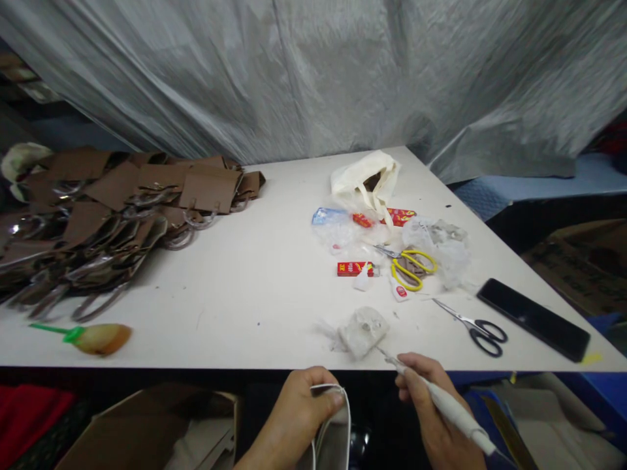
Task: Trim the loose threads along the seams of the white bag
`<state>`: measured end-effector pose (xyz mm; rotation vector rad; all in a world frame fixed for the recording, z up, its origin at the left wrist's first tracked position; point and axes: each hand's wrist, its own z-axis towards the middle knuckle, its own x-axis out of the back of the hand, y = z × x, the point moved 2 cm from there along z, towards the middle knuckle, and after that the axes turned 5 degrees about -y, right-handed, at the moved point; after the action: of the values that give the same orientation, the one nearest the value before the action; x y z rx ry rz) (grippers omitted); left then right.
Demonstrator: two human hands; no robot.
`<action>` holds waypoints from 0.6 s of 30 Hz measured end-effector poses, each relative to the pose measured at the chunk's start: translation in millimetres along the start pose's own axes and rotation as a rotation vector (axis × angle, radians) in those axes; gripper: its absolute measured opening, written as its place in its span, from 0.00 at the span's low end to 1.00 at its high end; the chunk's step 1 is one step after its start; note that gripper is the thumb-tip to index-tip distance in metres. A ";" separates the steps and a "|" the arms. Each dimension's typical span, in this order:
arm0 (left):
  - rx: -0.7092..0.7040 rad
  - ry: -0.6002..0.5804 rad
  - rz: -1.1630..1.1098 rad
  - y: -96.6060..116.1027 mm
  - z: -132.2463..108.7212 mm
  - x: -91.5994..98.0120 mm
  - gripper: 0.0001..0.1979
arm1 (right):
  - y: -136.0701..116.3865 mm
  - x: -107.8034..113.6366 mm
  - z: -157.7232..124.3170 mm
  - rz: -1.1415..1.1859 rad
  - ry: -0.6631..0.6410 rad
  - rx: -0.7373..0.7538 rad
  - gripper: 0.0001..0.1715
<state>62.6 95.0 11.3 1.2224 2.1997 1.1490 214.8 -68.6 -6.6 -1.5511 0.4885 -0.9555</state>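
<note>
My left hand (298, 410) is below the table's front edge, pinching a white strap or cord loop (333, 424) of a pale piece that hangs down. My right hand (427, 401) grips a white pen-shaped tool (450, 408) with a thin metal tip. The tip points up and left toward a crumpled whitish wad (363, 331) lying near the front edge of the white table (255, 287).
A heap of brown paper bags with clear handles (112, 209) fills the left side. Black-handled scissors (477, 328), yellow-handled scissors (410, 266), red small boxes (353, 268), a cream cloth bag (365, 176), plastic wrappers and a black phone (533, 318) lie right. A green-handled brush (91, 337) sits front left.
</note>
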 end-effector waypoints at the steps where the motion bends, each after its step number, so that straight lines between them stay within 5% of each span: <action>1: 0.007 0.011 0.025 1.3 4.1 -0.4 0.10 | 0.5 -1.1 5.3 -0.008 -0.010 -0.008 0.19; 18: 0.093 -0.022 0.084 5.1 37.0 -5.6 0.06 | 3.8 -21.0 48.1 -0.130 -0.107 0.208 0.15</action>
<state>92.3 109.5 -7.1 1.3706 2.2276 1.0697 241.6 -24.1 -15.3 -1.4489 0.2074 -0.9840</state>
